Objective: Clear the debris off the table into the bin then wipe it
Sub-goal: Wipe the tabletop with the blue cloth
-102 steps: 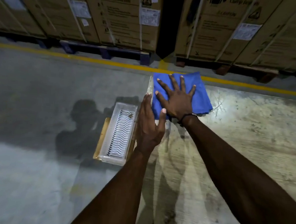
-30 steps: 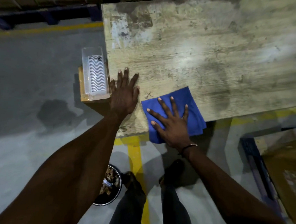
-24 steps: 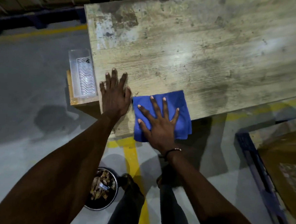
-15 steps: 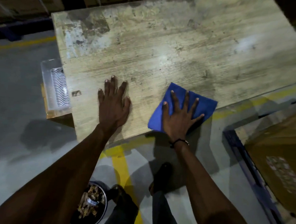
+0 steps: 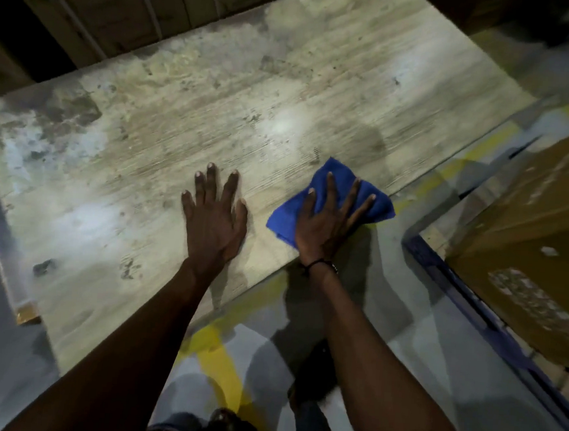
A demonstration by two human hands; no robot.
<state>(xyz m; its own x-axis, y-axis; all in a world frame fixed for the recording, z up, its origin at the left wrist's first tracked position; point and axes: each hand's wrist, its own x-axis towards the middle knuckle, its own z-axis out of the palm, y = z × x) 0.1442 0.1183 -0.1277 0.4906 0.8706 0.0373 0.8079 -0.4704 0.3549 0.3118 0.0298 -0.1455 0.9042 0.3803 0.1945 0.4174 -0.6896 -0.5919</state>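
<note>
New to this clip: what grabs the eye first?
The bright blue cloth at the table's near edge, pressed flat under the spread right hand. Beside it, the left hand lies palm-down on the worn, stained wooden table. A yellow floor line runs below.

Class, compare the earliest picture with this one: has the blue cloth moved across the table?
Yes. The blue cloth, under the right hand, went from the table's far left corner to its near edge.
</note>
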